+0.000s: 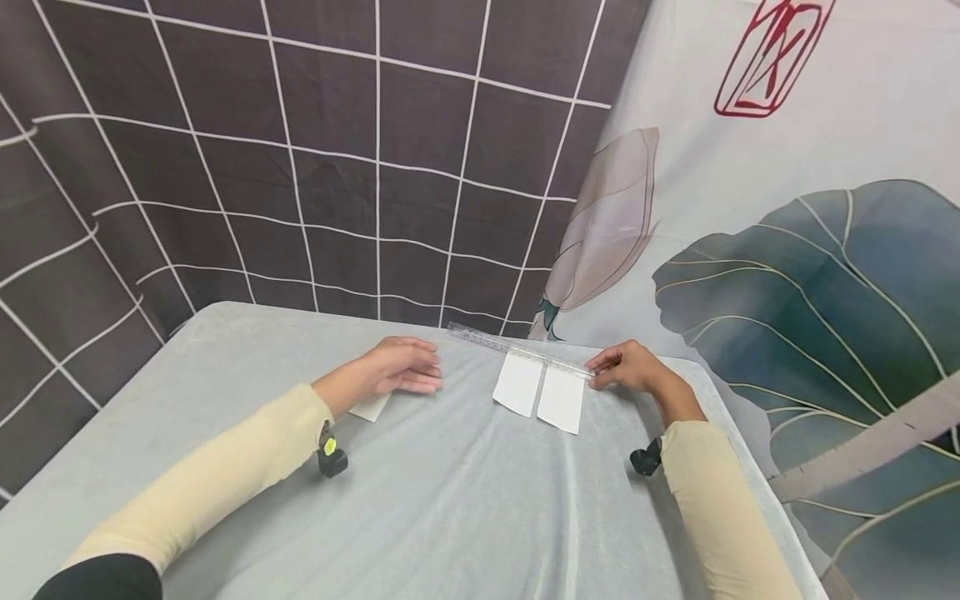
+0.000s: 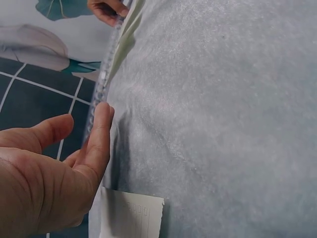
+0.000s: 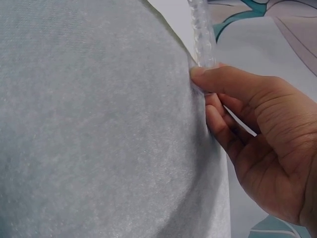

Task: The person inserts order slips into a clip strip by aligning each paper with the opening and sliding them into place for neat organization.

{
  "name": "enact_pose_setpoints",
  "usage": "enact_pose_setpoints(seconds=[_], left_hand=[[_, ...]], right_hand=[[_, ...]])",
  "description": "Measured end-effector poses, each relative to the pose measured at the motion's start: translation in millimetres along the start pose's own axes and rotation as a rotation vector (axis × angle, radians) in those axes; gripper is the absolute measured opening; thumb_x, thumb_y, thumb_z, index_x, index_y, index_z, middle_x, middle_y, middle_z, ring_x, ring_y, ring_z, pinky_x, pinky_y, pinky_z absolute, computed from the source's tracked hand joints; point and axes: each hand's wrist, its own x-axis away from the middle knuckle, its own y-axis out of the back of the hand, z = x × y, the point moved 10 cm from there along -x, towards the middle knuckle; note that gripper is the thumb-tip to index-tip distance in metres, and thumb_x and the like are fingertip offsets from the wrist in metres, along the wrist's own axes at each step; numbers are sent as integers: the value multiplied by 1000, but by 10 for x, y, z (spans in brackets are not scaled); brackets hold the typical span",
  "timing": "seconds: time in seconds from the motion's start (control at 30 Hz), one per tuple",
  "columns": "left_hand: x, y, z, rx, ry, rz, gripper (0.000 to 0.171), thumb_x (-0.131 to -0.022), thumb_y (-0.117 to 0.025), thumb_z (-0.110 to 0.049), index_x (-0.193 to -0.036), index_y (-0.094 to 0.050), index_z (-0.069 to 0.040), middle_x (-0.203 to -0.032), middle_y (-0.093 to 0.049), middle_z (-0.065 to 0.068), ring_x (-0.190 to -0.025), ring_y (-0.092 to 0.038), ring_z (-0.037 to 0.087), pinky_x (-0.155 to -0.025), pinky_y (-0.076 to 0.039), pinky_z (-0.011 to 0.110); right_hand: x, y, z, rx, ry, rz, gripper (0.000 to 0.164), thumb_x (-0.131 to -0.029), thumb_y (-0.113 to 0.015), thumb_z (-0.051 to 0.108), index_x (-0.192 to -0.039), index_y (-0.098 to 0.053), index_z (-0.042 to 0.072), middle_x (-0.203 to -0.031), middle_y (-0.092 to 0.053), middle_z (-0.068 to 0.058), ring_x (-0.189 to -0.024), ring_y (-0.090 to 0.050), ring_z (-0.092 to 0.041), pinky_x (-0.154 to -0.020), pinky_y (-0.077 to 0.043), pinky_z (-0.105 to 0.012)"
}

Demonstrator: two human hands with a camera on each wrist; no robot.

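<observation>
My right hand [image 1: 633, 367] pinches the right end of a long clear plastic strip [image 1: 517, 348] with a row of bumps along it. In the right wrist view, the thumb and fingers [image 3: 233, 82] meet at the end of the strip [image 3: 202, 34]. Two white paper pieces [image 1: 519, 383] [image 1: 561, 398] lie side by side against the strip's near edge. Beyond the strip's left end, my left hand [image 1: 397, 367] hovers with its fingers extended and nothing in them. A smaller paper piece [image 2: 131, 213] with faint printed boxes and lines lies on the cloth, partly hidden by that hand in the head view.
A pale grey cloth [image 1: 450, 500] with soft wrinkles covers the table. Behind it hangs a dark curtain [image 1: 330, 167] with a white grid, and a leaf-patterned one [image 1: 810, 275] stands at the right. Both wrists carry small black cameras [image 1: 332, 458] [image 1: 647, 458].
</observation>
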Motion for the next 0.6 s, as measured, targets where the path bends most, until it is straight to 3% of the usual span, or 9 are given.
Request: enact_pose_setpoints(seconds=[0.3, 0.6], left_hand=[[59, 73, 23, 3, -5, 6, 60, -110, -64, 0, -166, -44, 6, -123, -76, 28, -90, -84, 27, -92, -75, 43], [138, 261, 11, 36, -10, 0, 63, -110, -62, 2, -169, -40, 5, -131, -73, 29, -93, -84, 26, -98, -73, 43]], right_hand=[[-14, -4, -15, 2, -7, -11, 34, -90, -95, 14, -121, -86, 3, -113, -87, -9, -96, -71, -10, -86, -57, -23], [21, 25, -4, 7, -8, -21, 34, -89, -95, 13, -121, -86, 2, -112, -87, -11, -97, -71, -12, -85, -57, -24]])
